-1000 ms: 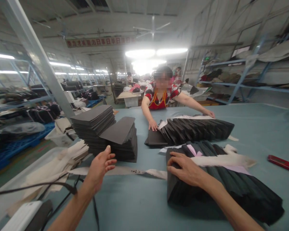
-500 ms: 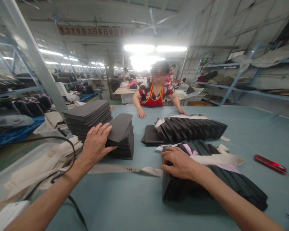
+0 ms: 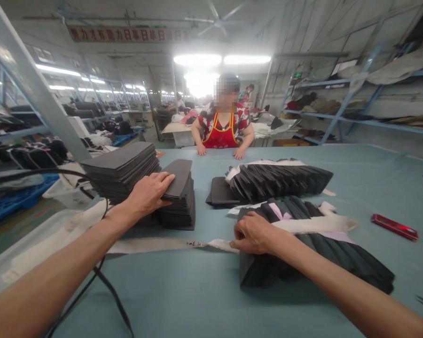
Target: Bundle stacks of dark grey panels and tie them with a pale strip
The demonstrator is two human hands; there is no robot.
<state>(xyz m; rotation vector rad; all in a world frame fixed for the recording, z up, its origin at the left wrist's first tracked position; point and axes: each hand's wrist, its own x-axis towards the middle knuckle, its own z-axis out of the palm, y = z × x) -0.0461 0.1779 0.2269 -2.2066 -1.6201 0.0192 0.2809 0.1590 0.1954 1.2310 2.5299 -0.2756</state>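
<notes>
Stack of dark sheets (image 3: 178, 195) at 11 o'clock on worktop (image 3: 197, 291): thin, light, bendy; left hand (image 3: 148, 193) pinching top sheet's near edge. Right hand (image 3: 254, 233) flat, unclenched, on fanned bundle (image 3: 324, 258) at 2 o'clock

A large workshop hall under a pale ceiling with 1 ceiling fan (image 3: 216, 19) and bright strip lights (image 3: 222, 59). A red banner (image 3: 129, 34) hangs from the roof. Blue metal shelves (image 3: 352, 101) line the grey right wall; more racks (image 3: 10, 126) stand left. A grey-blue table (image 3: 373, 169) fills the foreground.
</notes>
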